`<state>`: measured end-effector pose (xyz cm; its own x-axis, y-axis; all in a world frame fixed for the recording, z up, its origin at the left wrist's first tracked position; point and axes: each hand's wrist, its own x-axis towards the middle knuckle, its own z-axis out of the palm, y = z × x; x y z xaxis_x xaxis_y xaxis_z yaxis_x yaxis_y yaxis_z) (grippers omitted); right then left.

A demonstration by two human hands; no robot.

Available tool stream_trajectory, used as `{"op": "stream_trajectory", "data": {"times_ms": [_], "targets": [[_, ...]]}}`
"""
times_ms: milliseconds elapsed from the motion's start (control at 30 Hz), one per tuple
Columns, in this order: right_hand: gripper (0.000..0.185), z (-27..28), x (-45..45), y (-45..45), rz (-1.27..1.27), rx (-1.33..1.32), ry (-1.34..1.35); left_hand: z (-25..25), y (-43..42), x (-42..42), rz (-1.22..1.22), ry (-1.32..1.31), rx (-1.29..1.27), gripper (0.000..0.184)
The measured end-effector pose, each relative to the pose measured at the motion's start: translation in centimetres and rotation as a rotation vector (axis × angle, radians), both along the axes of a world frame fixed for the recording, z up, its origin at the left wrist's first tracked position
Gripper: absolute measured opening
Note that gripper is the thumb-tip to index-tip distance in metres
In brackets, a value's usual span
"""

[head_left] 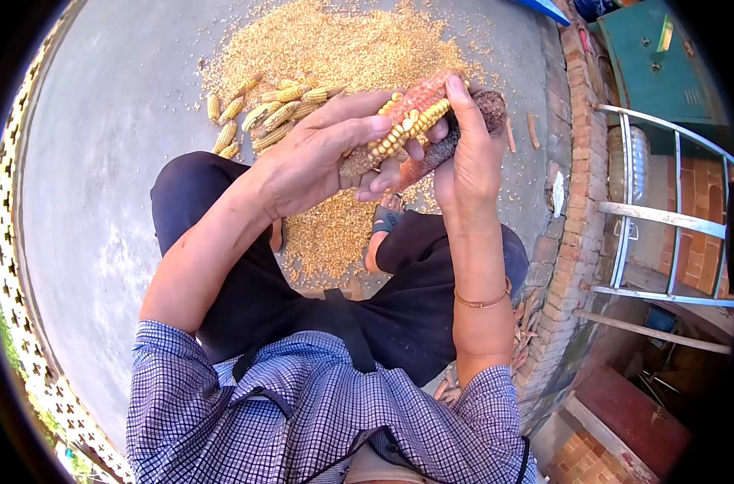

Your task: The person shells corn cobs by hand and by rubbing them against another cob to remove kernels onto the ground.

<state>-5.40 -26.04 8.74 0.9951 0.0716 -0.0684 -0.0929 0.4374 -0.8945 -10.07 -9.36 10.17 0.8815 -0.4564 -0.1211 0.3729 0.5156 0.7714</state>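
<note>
Both my hands meet in front of me around a corn cob, partly stripped: yellow kernels remain along its lower side and bare reddish core shows above. My left hand has its thumb on the kernels at the near end. My right hand holds the far end, thumb on top. Under it, between the hands, lies a dark cob with a reddish part. Its far end sticks out past my right hand. Several unshelled cobs lie on the ground beyond my left wrist.
Loose kernels are heaped on the grey concrete floor, with more kernels between my legs. A brick edging, metal railing and green cabinet stand at the right. Bare cobs lie beside my right knee.
</note>
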Motion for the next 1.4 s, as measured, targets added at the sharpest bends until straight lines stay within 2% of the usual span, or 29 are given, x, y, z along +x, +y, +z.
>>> {"op": "stream_trajectory", "data": {"times_ms": [233, 533, 733, 833, 933, 1133, 1400], "targets": [[0.011, 0.3, -0.3, 1.0, -0.056, -0.059, -0.026, -0.9, -0.3, -0.4, 0.049, -0.008, -0.05, 0.052], [0.009, -0.2, -0.7, 1.4, -0.142, -0.085, -0.005, -1.2, -0.4, -0.7, 0.111, -0.024, 0.087, 0.05], [0.008, 0.3, -1.3, 1.8, -0.15, -0.138, -0.011, -0.9, -0.6, -1.0, 0.178, 0.031, 0.271, 0.046], [0.015, 0.0, -1.0, 1.3, -0.143, -0.145, -0.05, -1.1, -0.5, -0.7, 0.153, 0.042, 0.242, 0.045], [0.015, 0.6, -0.5, 0.7, -0.094, -0.119, -0.06, -0.5, -0.1, -0.2, 0.066, 0.078, 0.101, 0.045], [0.014, 0.5, -0.1, 0.2, 0.005, -0.007, -0.013, 0.1, -0.1, -0.3, 0.051, 0.165, -0.029, 0.049], [0.014, 0.6, -0.1, 0.4, 0.009, -0.054, -0.022, -0.2, 0.3, -0.3, 0.031, 0.109, -0.013, 0.054]]}}
